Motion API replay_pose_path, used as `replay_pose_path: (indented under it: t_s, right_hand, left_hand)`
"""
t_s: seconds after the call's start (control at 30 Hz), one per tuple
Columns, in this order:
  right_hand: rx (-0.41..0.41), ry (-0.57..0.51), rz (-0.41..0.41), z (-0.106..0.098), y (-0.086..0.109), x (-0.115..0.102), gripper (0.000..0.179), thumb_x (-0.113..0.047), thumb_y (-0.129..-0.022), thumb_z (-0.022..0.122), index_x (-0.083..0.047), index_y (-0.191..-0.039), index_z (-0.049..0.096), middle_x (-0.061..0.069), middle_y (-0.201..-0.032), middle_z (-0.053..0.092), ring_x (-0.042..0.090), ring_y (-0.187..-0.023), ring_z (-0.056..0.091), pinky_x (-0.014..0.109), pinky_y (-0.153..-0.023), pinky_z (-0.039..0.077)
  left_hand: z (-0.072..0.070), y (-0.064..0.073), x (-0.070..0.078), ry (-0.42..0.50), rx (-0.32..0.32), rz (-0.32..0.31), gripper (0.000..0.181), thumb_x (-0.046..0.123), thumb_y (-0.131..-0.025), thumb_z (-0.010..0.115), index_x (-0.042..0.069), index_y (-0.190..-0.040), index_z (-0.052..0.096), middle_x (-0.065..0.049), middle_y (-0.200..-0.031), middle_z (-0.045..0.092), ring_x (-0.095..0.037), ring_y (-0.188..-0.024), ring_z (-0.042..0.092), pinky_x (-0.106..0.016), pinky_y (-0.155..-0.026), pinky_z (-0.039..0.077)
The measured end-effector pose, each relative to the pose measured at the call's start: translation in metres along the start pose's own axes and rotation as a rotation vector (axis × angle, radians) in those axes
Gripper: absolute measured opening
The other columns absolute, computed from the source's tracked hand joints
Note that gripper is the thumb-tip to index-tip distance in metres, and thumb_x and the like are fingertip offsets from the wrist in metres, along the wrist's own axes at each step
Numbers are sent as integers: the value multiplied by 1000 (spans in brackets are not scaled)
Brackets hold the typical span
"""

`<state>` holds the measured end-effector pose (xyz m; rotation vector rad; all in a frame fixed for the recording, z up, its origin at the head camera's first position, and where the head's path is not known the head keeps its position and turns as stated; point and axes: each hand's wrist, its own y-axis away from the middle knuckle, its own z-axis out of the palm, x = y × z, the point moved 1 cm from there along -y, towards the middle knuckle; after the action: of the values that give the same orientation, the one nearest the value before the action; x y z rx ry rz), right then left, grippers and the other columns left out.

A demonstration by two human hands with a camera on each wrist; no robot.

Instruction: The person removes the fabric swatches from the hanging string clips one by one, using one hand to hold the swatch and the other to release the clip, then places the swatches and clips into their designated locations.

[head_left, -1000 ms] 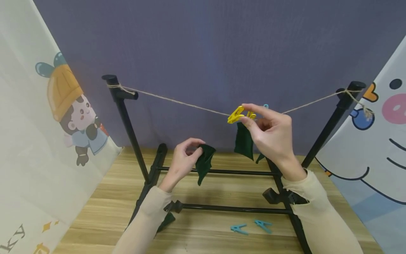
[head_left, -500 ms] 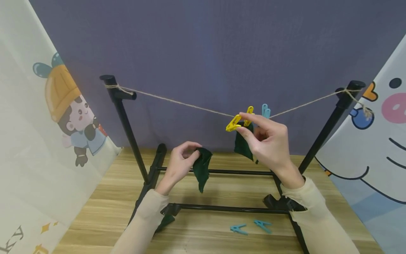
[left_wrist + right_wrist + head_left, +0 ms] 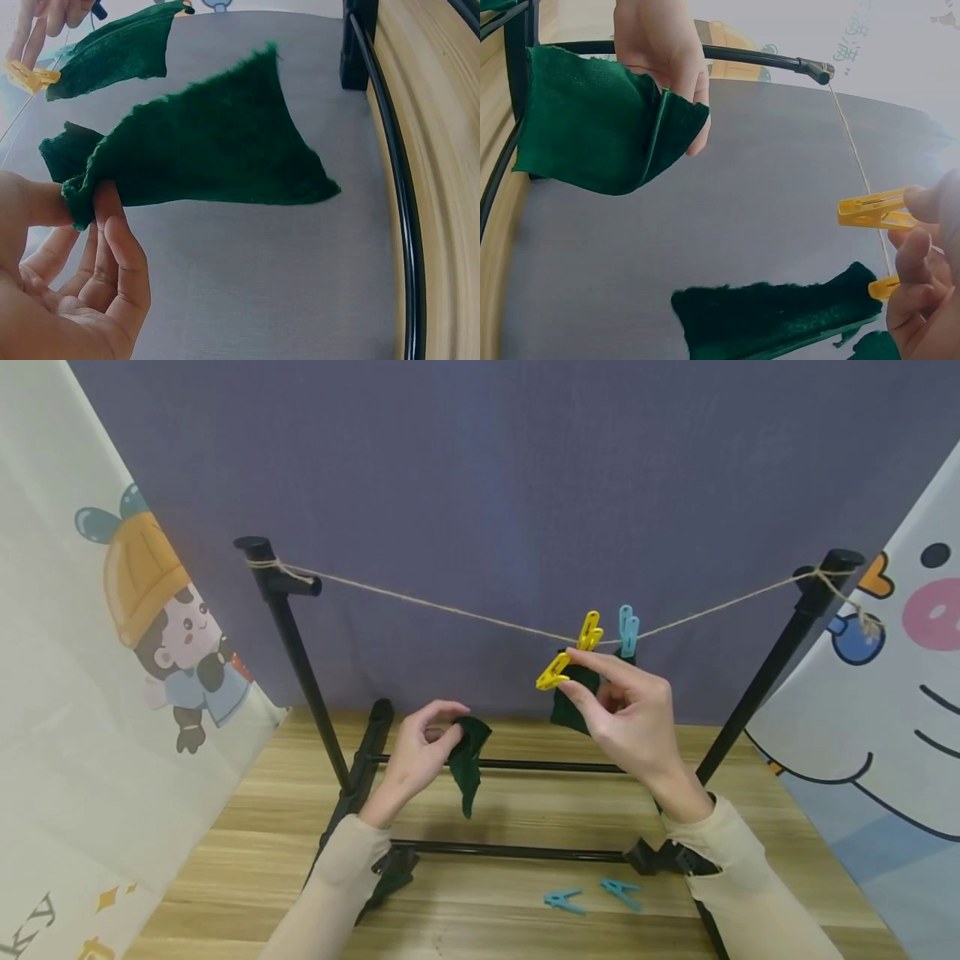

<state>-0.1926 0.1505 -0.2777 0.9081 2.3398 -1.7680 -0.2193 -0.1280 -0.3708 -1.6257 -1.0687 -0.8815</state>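
My left hand point(image 3: 417, 752) pinches a green cloth point(image 3: 468, 764) by its upper edge, and the rest of it hangs down below the string. In the left wrist view the cloth point(image 3: 202, 146) is held between thumb and fingertips. Thumb and index finger of my right hand point(image 3: 630, 718) pinch a yellow clothespin point(image 3: 553, 672), just in front of the line. Behind that hand, a second green cloth point(image 3: 570, 706) hangs from the string point(image 3: 450, 609) under another yellow clothespin point(image 3: 590, 630). To its right a blue clothespin point(image 3: 628, 631) grips the string, with green cloth partly hidden beneath.
The string spans two black posts point(image 3: 300, 668) of a rack standing on a wooden table point(image 3: 495, 927). Two blue clothespins point(image 3: 564, 901) lie at the front right. Another green cloth point(image 3: 388, 890) lies near my left forearm. A black lower bar point(image 3: 517, 852) crosses between.
Both hands have lowered: the right with its yellow clothespin dropped from string height, the left with its cloth moved slightly down and left. The clothespins on the string are now in fuller view.
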Motion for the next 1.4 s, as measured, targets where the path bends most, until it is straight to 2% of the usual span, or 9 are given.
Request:
replay_pose_path:
  t_s: [0.17,0.37,0.47,0.57,0.7,0.8,0.9,1.07,1.4]
  right_hand:
    - [23,-50,49,3,8,4,42,8,-86,83,-4,-126,78,3,-61,60,3,-40,35,21,-42,29]
    - [72,-136,142,6,21,11,39,11,-88,80,0,-125,77,0,-47,50,5,-38,35,23,-39,27]
    - [82,-151,163,6,27,14,38,11,-89,79,0,-125,77,0,-46,50,5,-38,36,23,-38,27]
    - [104,-182,152,6,31,17,38,13,-88,78,4,-125,76,-1,-47,50,5,-38,36,23,-38,27]
    - [142,-211,126,7,37,20,39,19,-85,76,8,-122,75,0,-47,51,4,-38,37,23,-37,27]
    - [148,-213,135,7,43,22,39,21,-84,75,9,-121,75,1,-47,51,4,-38,37,22,-37,27]
    - [137,-212,166,6,49,24,39,21,-84,75,8,-121,75,-1,-47,51,4,-38,37,23,-37,27]
    - [111,-198,206,5,61,28,39,20,-85,75,7,-122,75,-4,-50,55,5,-38,38,23,-36,28]
    - [72,-161,280,0,75,34,36,14,-89,76,6,-124,75,-3,-49,51,6,-39,37,23,-37,28]
  left_hand:
    - [-2,3,-1,9,-7,-40,26,7,-102,60,13,-121,76,-12,-126,73,-16,-78,75,-29,-65,56]
    - [-4,6,-5,-18,-46,-68,27,5,-100,59,12,-119,77,-17,-118,76,-12,-69,66,-26,-57,44]
    - [-5,7,-6,-28,-64,-67,27,5,-101,60,11,-121,77,-16,-125,73,-13,-72,65,-27,-58,42]
    - [-5,8,-7,-24,-75,-77,26,6,-102,60,10,-122,76,-16,-130,72,-15,-80,72,-32,-65,52]
    - [-5,10,-10,-18,-84,-105,26,6,-101,61,9,-122,76,-17,-129,72,-18,-88,76,-39,-78,62]
    - [-5,11,-11,-27,-82,-107,26,5,-101,61,8,-121,77,-16,-125,75,-17,-86,76,-37,-79,63]
    - [-6,13,-13,-54,-76,-94,25,5,-100,62,9,-119,77,-15,-121,76,-15,-82,73,-34,-75,60]
    - [-9,16,-16,-85,-71,-69,26,4,-99,63,9,-120,78,-14,-121,76,-22,-76,65,-25,-64,47]
    - [-22,24,-19,-135,-64,-59,27,6,-100,62,12,-122,78,-12,-120,76,-12,-66,53,-26,-58,40]
